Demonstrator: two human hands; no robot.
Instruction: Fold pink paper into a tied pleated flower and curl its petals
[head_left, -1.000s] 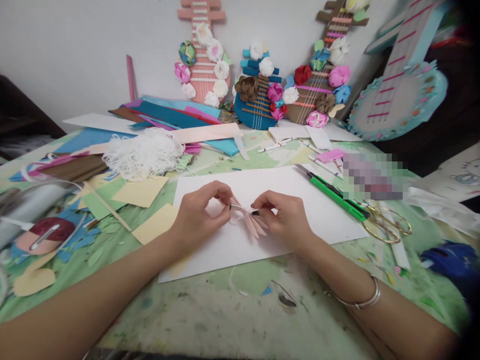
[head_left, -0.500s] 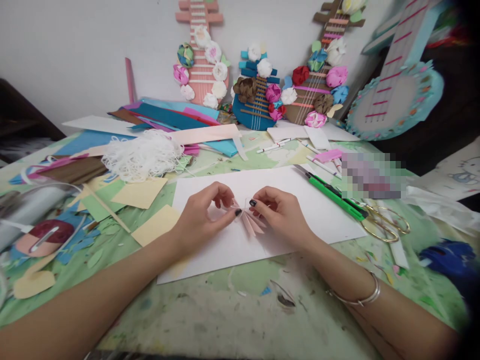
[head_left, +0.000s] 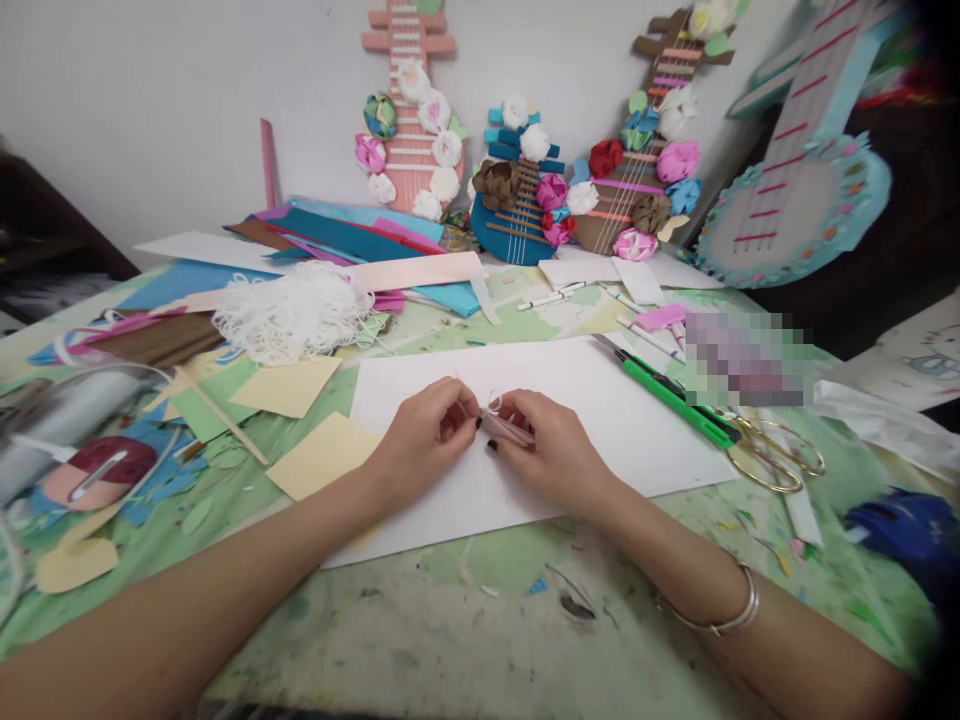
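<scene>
Over a white sheet of board (head_left: pixel 465 510), my two hands meet at a small piece of pleated pale pink paper (head_left: pixel 510 430). My right hand (head_left: pixel 555 450) is closed around the paper, its folds gathered between thumb and fingers. At the paper's near end, my left hand (head_left: pixel 420 435) pinches with thumb and forefinger; whether it grips the paper or the string there is hard to see. A thin white string (head_left: pixel 493 396) loops up from the paper's middle. Part of the paper is covered by the right fingers.
To the right lie a green utility knife (head_left: pixel 675 400) and gold-handled scissors (head_left: pixel 780 455). Left are a heap of white string (head_left: pixel 292 312), yellow paper (head_left: pixel 322 455) and a wooden stick (head_left: pixel 225 415). Flower-decorated paper instruments (head_left: pixel 517 215) lean against the wall.
The pleated paper was fanned out below my fingers and is now pressed together in my right hand. My left hand has moved slightly right, closer to the right hand.
</scene>
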